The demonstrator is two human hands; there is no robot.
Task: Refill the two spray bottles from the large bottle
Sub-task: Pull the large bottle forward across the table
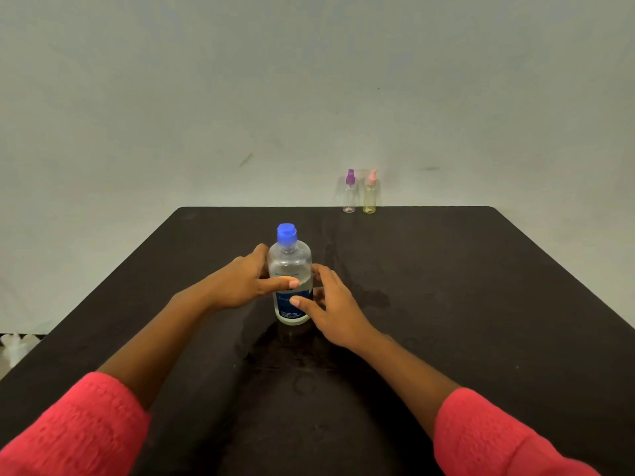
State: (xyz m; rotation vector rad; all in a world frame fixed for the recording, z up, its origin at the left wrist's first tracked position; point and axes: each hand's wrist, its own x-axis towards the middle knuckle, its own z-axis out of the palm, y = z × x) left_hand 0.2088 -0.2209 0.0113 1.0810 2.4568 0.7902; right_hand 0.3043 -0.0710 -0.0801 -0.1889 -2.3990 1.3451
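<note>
Down at the bottom edge, a pink left sleeve (75,431) and a pink right sleeve (498,438) come in from the two corners, with bare forearms reaching forward over a black table (481,321). The arms meet at the middle of the table, where the large bottle (290,261) stands upright.

It is clear plastic with a dark blue label low on its body and a blue cap (287,233) closed on top. The left hand (240,283) has its grip on the upper body: the thumb lies across the front and the fingers curl round the far side. The right hand (331,310) holds lower down, with its thumb on the label and its curved fingers against the bottle's right side. Faint glossy smears (371,297) mark the table just right of the bottle.

Well beyond, at the far edge and right of centre, two small spray bottles stand upright just beside each other: the purple-topped spray bottle (349,195) on the left and the pink-topped spray bottle (369,199), yellowish, on the right. Behind them is a pale grey wall (240,80).
</note>
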